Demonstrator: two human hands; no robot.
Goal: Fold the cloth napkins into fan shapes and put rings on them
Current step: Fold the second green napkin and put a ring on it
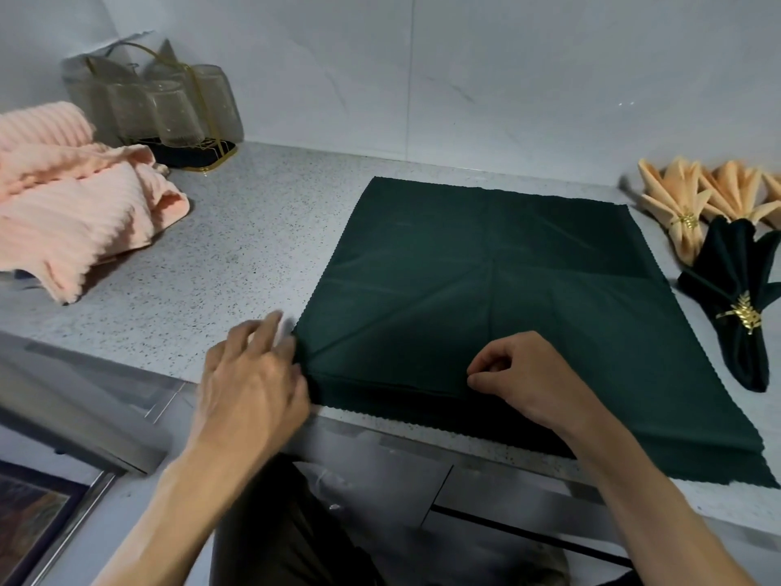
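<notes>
A dark green cloth napkin lies spread on the speckled counter, creased, with a narrow pleat folded along its near edge. My left hand pinches the pleat at the napkin's near left corner. My right hand pinches the same pleat near its middle. At the right lies a finished green fan napkin with a gold leaf ring. Behind it lie peach fan napkins, one with a gold ring.
A heap of pink ribbed cloth sits at the left. Glasses in a gold wire holder stand in the back left corner against the wall. The counter's front edge runs just under my hands.
</notes>
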